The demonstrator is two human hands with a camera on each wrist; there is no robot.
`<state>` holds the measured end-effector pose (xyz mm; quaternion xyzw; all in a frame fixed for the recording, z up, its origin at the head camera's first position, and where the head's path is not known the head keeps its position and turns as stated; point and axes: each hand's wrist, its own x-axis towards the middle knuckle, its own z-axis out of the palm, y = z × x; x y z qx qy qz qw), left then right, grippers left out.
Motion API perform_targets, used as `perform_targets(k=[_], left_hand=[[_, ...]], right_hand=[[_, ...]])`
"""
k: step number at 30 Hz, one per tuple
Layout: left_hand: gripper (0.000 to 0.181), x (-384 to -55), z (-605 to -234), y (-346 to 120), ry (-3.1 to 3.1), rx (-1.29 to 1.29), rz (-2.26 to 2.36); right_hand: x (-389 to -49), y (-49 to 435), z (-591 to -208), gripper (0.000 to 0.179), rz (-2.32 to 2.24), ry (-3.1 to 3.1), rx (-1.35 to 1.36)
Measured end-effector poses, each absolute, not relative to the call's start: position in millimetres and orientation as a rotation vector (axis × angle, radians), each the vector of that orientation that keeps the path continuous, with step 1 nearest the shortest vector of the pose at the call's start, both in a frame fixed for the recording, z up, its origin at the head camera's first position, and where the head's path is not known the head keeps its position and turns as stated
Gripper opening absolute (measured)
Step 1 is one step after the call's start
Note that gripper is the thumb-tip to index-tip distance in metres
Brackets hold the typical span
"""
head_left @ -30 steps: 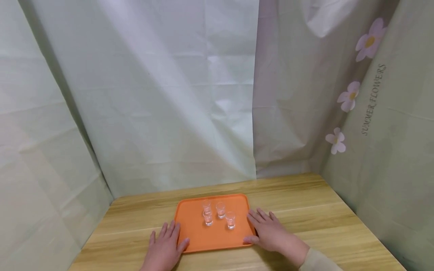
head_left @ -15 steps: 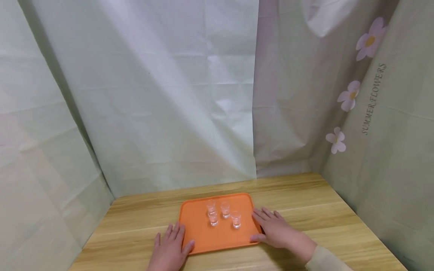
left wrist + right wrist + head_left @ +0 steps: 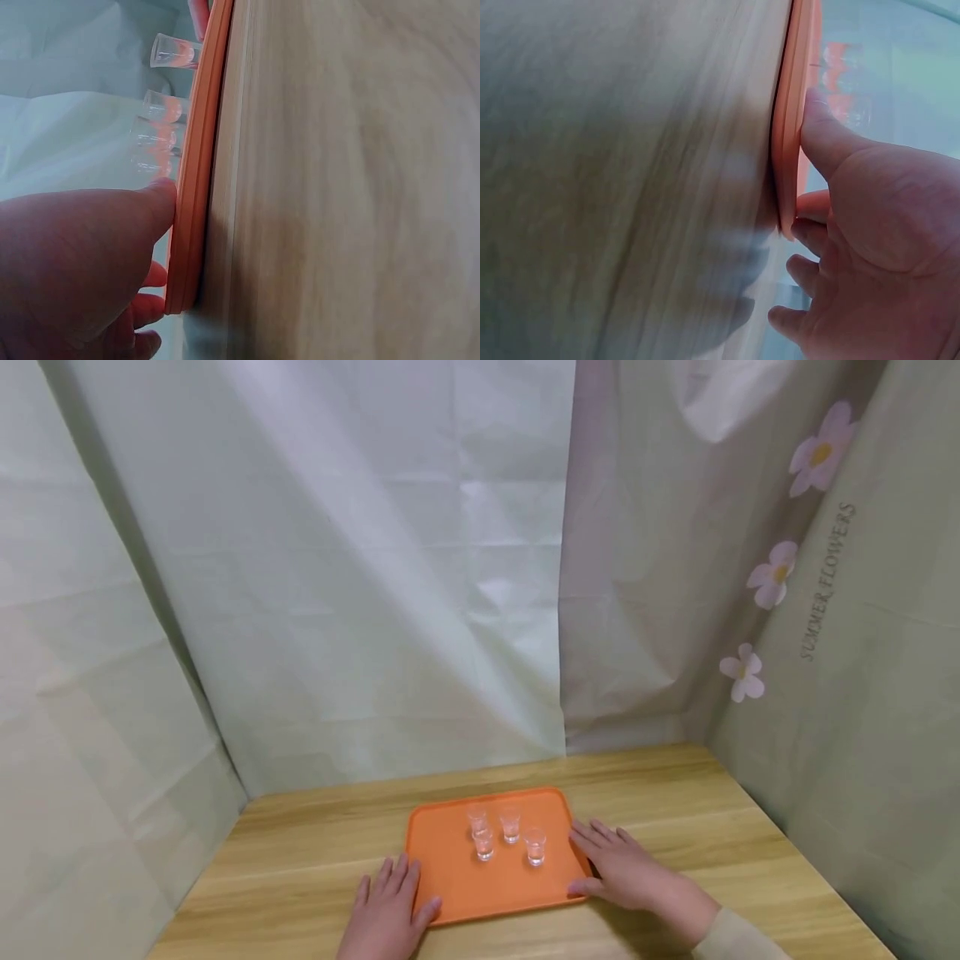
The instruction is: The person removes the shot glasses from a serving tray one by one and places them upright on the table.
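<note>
An orange rectangular tray lies on the wooden table, carrying several small clear shot glasses that stand upright in a loose cluster. My left hand touches its left edge near the front corner, fingers extended and thumb on the rim. At the opposite side, my right hand rests against the right edge with straight fingers, thumb at the front corner. In the left wrist view the left thumb meets the tray rim. The right wrist view has the right thumb on the rim.
Wood-grain tabletop extends on both sides of the tray and behind it. Pale green curtains enclose the back and sides, the right one printed with flowers and lettering.
The tray has slid to the right across the table, its glasses still standing on it. Both hands have moved right along with it, keeping their places at its edges.
</note>
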<state>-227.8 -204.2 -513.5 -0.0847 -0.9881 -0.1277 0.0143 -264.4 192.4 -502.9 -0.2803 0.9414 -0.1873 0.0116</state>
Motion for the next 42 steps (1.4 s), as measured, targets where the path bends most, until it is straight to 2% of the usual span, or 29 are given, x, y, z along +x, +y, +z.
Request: perform_targets(k=[6, 15, 24, 35, 42], left_hand=[[0.074, -226, -516, -204, -3.078, -0.252, -0.383], [0.072, -229, -519, -201, -3.038, -0.286, -0.411], [0.074, -233, -520, -206, -3.003, -0.301, -0.454], [0.073, -236, -517, -211, -2.878, -0.221, -0.62], [0.067, -238, -520, -214, -2.863, -0.164, -0.63]], right_hand=[[-265, 195, -509, 0.094, -0.609, 2.949, -0.911], [-259, 194, -492, 0.09, -0.528, 2.934, -0.865], [-256, 190, -488, 0.079, -0.504, 3.1, -0.891], [-261, 175, -494, 0.074, -0.755, 3.211, -0.894], [-262, 169, -496, 0.078, -0.841, 3.15, -0.905]])
